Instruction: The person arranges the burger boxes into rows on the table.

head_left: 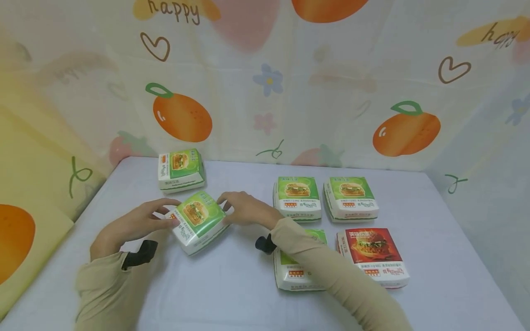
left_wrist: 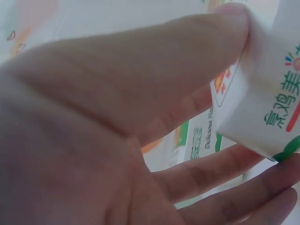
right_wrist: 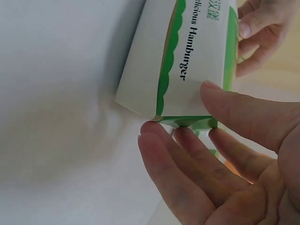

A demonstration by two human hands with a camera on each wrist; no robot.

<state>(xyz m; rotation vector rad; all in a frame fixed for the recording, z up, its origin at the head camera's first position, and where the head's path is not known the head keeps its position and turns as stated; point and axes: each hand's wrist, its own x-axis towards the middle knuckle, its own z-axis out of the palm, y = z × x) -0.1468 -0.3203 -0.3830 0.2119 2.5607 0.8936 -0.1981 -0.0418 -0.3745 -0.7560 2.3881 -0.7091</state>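
Note:
Between both hands is a green-and-white hamburger box (head_left: pixel 198 218), turned at an angle and tilted. The left hand (head_left: pixel 138 225) grips its left corner; in the left wrist view the thumb lies against one face of the box (left_wrist: pixel 262 98) and the fingers reach round the other side. At the opposite corner, the right hand (head_left: pixel 248 209) pinches it, thumb on the side printed "Delicious Hamburger" and fingertips on the adjoining side of the box (right_wrist: pixel 197 56). Whether its bottom touches the table is hard to tell.
Another green box (head_left: pixel 181 169) sits behind, at the back left. Two green boxes (head_left: pixel 297 197) (head_left: pixel 351 197) stand side by side at the back right. Nearer, a green box (head_left: pixel 294 276) is partly covered by the right sleeve, beside a red box (head_left: pixel 372 257). A patterned curtain (head_left: pixel 265 115) borders the white table (head_left: pixel 215 294).

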